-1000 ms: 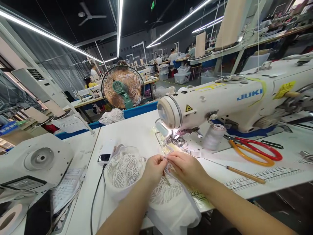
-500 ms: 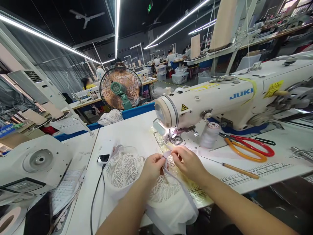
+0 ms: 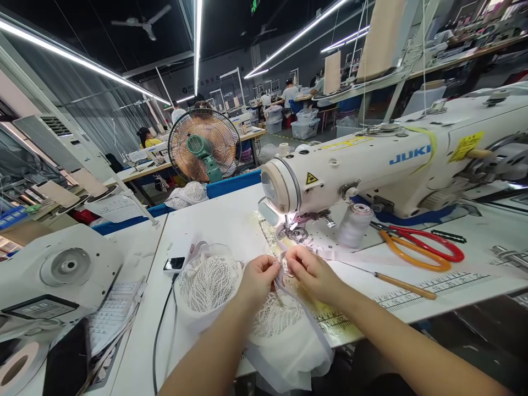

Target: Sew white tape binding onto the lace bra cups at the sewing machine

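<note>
Pinching pale edging (image 3: 304, 312) with left hand (image 3: 260, 276) — grip closed, thumb against forefinger, edging caught between. Right hand (image 3: 310, 270) just beside it, thumb and fingertips drawn close together at the same edging; whether that grip has firm hold, cannot tell. Edging runs along white lace garment (image 3: 289, 349), which lies below the hands, its lower fabric reaching past the near edge of the white surface (image 3: 214, 225). Rounded lace section (image 3: 209, 281) to the left of the left hand. Sewing machine (image 3: 355, 170) — lamp lit — stands beyond the hands and to the right. Thread cone (image 3: 355, 226) upright beside it; scissors with red and orange handles (image 3: 416, 250) further right. Wooden-handled tool (image 3: 406, 286) lies near right forearm. Left of garment: small dark-screened device (image 3: 174, 265), black cable (image 3: 161, 324) attached.
</note>
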Demonstrator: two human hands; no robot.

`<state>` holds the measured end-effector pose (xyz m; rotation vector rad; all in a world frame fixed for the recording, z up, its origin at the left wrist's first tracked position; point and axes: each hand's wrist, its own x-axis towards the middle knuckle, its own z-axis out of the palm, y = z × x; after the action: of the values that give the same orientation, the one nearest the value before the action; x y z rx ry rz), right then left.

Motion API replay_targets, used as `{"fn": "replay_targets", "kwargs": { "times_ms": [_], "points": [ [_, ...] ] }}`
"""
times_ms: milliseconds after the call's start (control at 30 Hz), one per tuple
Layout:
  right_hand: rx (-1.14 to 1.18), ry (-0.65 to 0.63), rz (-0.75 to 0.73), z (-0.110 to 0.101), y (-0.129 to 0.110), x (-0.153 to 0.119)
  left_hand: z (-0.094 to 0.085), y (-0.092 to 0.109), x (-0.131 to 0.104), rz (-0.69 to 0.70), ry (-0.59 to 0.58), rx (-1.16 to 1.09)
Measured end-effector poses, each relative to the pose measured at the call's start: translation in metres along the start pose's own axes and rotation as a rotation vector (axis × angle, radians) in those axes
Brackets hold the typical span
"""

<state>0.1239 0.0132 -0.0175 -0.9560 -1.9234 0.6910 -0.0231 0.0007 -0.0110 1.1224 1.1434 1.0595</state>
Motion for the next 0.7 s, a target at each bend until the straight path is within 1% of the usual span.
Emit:
{"fn": "replay_targets", "kwargs": {
  "times_ms": [100, 367, 467, 600, 700],
  "points": [
    [0.056, 0.014, 0.068, -0.0034, -0.0009, 0.0007, -0.0004, 0.0009, 0.0002, -0.04, 0.023, -0.042],
    [0.055, 0.052, 0.099, -0.0054, 0.0054, 0.0017, -0.0015, 0.002, -0.0002, -0.052, 0.029, -0.015],
    [-0.012, 0.063, 0.038, -0.0037, 0.0072, 0.0023, -0.0016, 0.0009, 0.0002, -0.042, 0.017, -0.017],
    [-0.055, 0.031, -0.134, -0.0011, 0.0084, 0.0022, -0.002, -0.0006, 0.0007, -0.016, -0.012, 0.003],
    [-0.067, 0.041, -0.164, -0.0019, 0.0062, 0.0016, -0.0019, -0.0001, 0.0004, -0.016, -0.01, 0.008]
  ]
}}
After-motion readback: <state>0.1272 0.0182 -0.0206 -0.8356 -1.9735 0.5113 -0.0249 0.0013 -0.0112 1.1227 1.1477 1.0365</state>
